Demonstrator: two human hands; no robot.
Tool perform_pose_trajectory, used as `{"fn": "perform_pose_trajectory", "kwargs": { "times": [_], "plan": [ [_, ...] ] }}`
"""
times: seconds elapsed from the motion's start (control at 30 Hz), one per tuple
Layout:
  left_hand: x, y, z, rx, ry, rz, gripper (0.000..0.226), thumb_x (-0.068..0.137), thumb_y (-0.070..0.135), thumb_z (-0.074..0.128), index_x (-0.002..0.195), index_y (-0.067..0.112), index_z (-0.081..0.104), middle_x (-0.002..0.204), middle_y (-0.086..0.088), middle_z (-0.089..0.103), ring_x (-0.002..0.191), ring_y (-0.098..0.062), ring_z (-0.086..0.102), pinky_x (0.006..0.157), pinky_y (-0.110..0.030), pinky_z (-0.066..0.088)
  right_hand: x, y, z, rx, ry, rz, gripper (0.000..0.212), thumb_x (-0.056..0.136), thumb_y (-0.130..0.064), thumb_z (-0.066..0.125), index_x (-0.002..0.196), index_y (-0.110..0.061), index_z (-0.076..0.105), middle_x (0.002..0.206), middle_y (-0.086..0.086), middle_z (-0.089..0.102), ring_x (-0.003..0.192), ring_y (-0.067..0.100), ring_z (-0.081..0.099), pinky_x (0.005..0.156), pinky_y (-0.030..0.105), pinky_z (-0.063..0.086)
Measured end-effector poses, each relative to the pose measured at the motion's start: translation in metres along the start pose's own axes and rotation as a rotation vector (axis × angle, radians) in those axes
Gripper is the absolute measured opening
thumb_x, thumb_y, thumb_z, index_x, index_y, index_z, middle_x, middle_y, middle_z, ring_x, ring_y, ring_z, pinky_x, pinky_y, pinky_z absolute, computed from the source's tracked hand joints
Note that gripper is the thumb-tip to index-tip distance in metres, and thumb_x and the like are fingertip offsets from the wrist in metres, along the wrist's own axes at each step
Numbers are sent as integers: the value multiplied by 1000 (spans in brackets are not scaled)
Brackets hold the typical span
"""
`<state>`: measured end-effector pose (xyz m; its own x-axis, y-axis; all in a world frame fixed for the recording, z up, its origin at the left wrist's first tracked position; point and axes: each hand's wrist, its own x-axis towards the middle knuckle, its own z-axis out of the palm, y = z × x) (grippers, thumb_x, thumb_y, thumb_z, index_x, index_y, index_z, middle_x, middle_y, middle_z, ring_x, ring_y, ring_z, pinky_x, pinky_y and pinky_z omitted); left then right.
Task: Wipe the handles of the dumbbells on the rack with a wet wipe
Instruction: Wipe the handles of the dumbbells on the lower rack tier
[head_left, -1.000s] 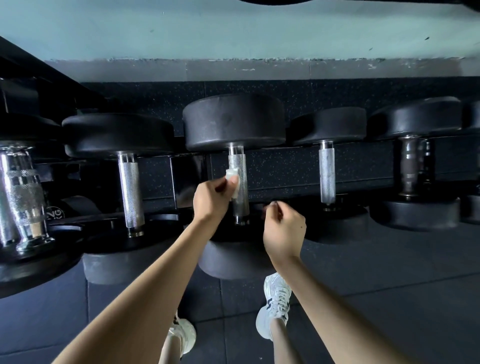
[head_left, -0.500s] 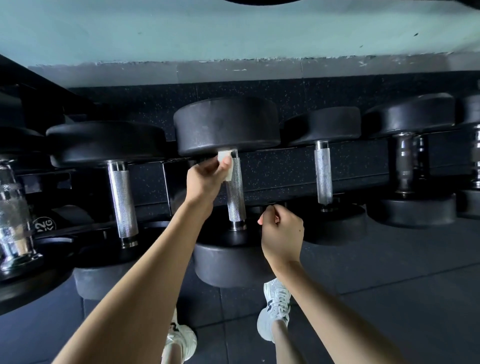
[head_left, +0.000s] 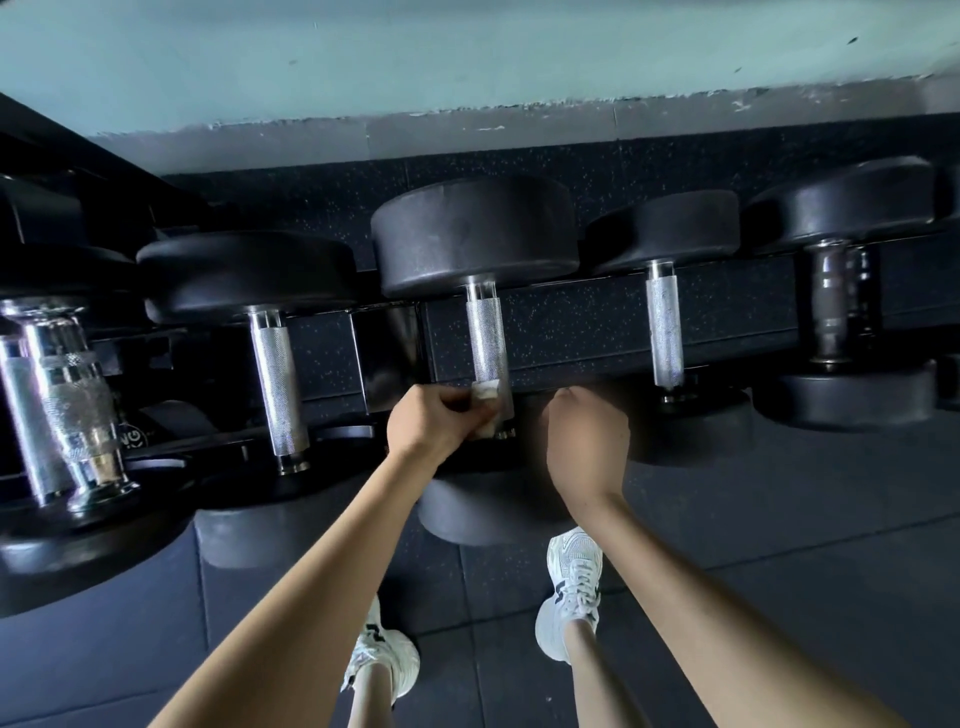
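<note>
Low on the knurled handle (head_left: 485, 338) of the middle dumbbell (head_left: 472, 234), the left hand (head_left: 441, 423) pinches a folded white wet wipe (head_left: 485, 391) against the steel, thumb and fingers curled round it. Just to the right, the right hand (head_left: 587, 441) hangs blurred beside the handle, apart from it, its fingers curled into a loose fist with nothing seen in it. That dumbbell lies across the black rack (head_left: 387, 358) between a left neighbour dumbbell (head_left: 244, 275) and a right neighbour dumbbell (head_left: 665, 228), with a chrome dumbbell (head_left: 62, 395) at far left and white sneakers (head_left: 571, 587) on the dark rubber floor (head_left: 779, 571) below.
</note>
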<state>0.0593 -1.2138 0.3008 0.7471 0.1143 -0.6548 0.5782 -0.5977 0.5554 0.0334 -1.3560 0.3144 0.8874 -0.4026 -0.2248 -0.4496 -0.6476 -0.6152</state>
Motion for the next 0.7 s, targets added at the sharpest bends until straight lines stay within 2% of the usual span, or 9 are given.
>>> {"fn": "perform_pose_trajectory", "kwargs": {
  "times": [0.1,0.17,0.27,0.33,0.43,0.53,0.63,0.7],
  "plan": [
    [-2,6,2,79,63,28,31,76,47,72,76,17,75,51,6,54,53,-10,49,42,-19,28,-1,-1,-1,7,5,4,33,85,-16,46,55,-4,43,50,12,48,52,30,42,56,42,30],
    [-3,10,3,100,88,25,32,75,45,74,69,14,73,47,5,47,47,-9,43,43,-22,26,-1,-3,-3,18,12,11,34,87,-9,49,54,-6,40,48,8,41,49,25,35,55,39,25],
    [3,9,2,20,35,-14,30,70,45,79,78,16,76,59,-1,62,52,-8,48,44,-19,30,-2,-3,-3,22,18,14,34,87,-7,49,54,-4,40,47,7,40,46,20,31,53,38,24],
    [8,6,-2,-57,-37,-33,30,69,41,81,82,15,75,69,-3,66,58,-6,52,50,-20,36,-2,0,-1,37,20,13,33,87,-9,47,55,0,44,49,11,46,47,26,38,54,39,28],
    [12,1,-8,-226,-182,-49,18,73,30,79,79,13,75,61,5,67,58,-2,57,60,-19,45,0,3,2,52,28,27,37,82,-23,40,60,3,53,56,15,58,56,32,52,59,40,37],
    [12,-1,-13,-391,-305,-85,10,79,21,74,71,17,71,54,10,67,50,5,59,55,-7,46,0,4,4,62,32,22,40,80,-27,36,61,4,54,58,16,60,58,33,55,60,42,40],
    [13,0,-15,-455,-381,-96,14,83,19,70,72,10,71,54,5,67,51,1,61,57,-10,47,0,3,3,71,22,21,41,80,-26,36,61,5,54,58,17,60,59,35,55,56,43,42],
    [12,0,-11,-409,-340,-75,19,84,21,69,71,7,71,53,6,66,52,1,59,59,-11,46,-1,2,2,59,22,27,39,81,-24,38,61,4,54,58,16,59,58,34,55,56,42,41]
  ]
}}
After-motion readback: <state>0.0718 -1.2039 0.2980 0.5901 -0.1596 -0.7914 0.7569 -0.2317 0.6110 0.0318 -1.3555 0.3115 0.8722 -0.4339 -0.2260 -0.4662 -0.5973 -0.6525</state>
